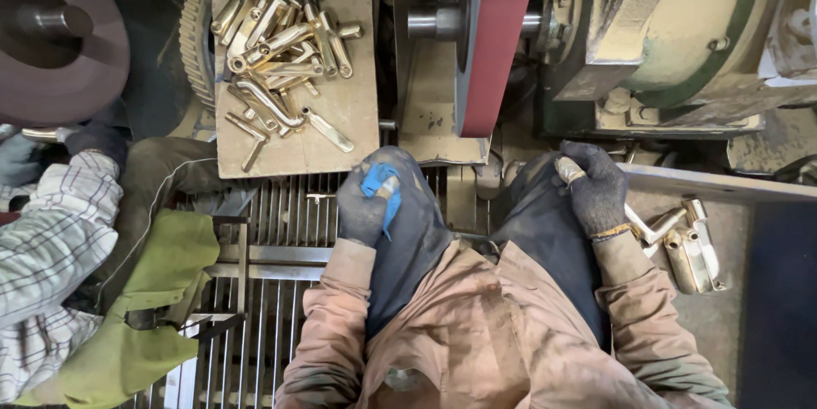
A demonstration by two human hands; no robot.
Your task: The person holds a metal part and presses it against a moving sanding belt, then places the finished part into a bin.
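Brass handle pieces are what both gloved hands carry. From my remote seat I take the red sanding belt (498,34) as my landmark. Nearest me, below the belt and to its left, my left hand (366,200) has its fingers curled shut around a short brass piece (389,186) wrapped in a blue cloth (379,192), resting over the dark apron on the lap. Below the belt and to its right, my right hand (596,188) has its fingers closed around a second brass piece (568,170), whose rounded end pokes out above the thumb. Further right of that hand, a few brass handles (689,247) lie on a grey ledge. Left of the belt, a wooden board (340,111) bears a loose heap of brass handles (277,60). Well to the left of the belt, a co-worker's checked sleeve (59,222) and dark glove (98,141) sit below a large dark buffing wheel (59,34).
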